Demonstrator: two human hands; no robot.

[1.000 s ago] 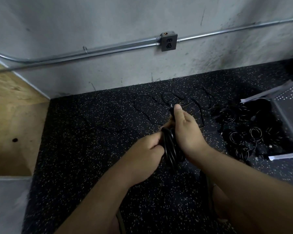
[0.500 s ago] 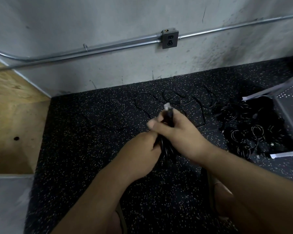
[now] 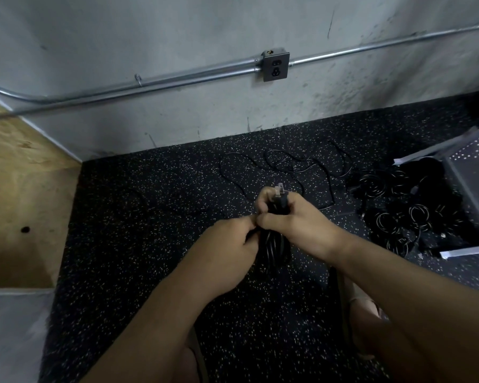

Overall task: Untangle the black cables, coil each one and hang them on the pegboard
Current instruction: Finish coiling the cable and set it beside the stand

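A coiled black cable [image 3: 273, 248] hangs between my hands above the speckled black floor. My left hand [image 3: 230, 241] grips the coil on its left side. My right hand [image 3: 293, 219] holds the upper part of the coil, and the cable's plug [image 3: 280, 192] with its metal prongs sticks up out of the fingers. Loose black cables [image 3: 288, 167] lie spread on the floor beyond my hands. A grey pegboard [image 3: 473, 172] lies tilted at the right edge, with a heap of coiled black cables [image 3: 398, 214] beside it.
A grey concrete wall with a metal conduit [image 3: 177, 78] and a socket box [image 3: 275, 66] rises behind the floor. A plywood box [image 3: 20, 189] stands at the left. My feet [image 3: 362, 308] show below my arms.
My right hand has turned over the top of the coil and closed round it, so the plug now sticks up from its fingers. The left hand has kept its grip.
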